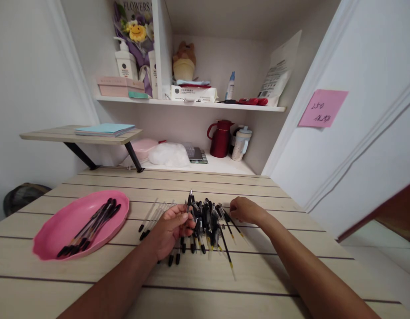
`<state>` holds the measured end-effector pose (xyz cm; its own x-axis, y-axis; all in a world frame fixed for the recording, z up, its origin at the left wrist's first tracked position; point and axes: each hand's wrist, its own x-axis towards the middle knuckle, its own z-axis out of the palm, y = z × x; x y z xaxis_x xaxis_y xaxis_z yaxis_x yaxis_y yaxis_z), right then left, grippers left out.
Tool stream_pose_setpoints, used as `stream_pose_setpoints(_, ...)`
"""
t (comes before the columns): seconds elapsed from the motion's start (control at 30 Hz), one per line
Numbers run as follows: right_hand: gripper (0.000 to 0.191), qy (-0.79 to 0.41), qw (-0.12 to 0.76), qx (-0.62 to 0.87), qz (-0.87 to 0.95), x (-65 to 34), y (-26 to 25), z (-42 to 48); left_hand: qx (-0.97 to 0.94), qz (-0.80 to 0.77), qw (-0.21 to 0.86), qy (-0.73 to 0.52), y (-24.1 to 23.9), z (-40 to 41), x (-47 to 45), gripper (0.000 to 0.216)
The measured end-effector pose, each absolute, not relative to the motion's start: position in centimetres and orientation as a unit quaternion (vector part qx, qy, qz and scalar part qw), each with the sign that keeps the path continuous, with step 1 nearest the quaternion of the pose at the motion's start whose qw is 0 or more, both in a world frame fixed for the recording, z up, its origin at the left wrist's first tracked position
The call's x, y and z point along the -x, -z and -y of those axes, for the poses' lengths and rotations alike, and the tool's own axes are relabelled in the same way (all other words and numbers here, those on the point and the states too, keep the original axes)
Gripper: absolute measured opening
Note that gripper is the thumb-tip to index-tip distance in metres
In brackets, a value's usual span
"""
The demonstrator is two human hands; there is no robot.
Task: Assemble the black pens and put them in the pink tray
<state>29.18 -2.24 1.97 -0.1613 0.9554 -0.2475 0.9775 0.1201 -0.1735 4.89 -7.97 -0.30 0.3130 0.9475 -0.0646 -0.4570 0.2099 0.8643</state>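
Pen (189,201), one: pinched in left grip (175,226), tip toward twelve o'clock. Dark refill (228,251), one: seven o'clock from nearer right grip (245,210), long axis eleven-to-five; that grip curled, contents indiscernible.

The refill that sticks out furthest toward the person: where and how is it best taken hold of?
Probably by the black shaft of the refill, pinched between thumb and fingertip by the right hand, coming from above and the right: it is thin and lies on the table, its far end at the pile, its near length jutting clear.
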Motion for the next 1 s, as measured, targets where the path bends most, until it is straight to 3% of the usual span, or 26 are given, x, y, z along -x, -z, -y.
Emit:
stream_pose_setpoints(0.67, 0.030, 0.078, 0.072, -0.677, -0.728, -28.0, -0.4, 1.9, -0.390, -0.307, 0.721, -0.483, 0.6, 7.9, -4.8, 0.020)
stream_pose_setpoints(1.0, 0.026, 0.087, 0.061, -0.672, -0.733, -28.2, -0.7, 1.9, -0.390, -0.307, 0.723, -0.480, 0.6, 7.8, -4.7, 0.022)
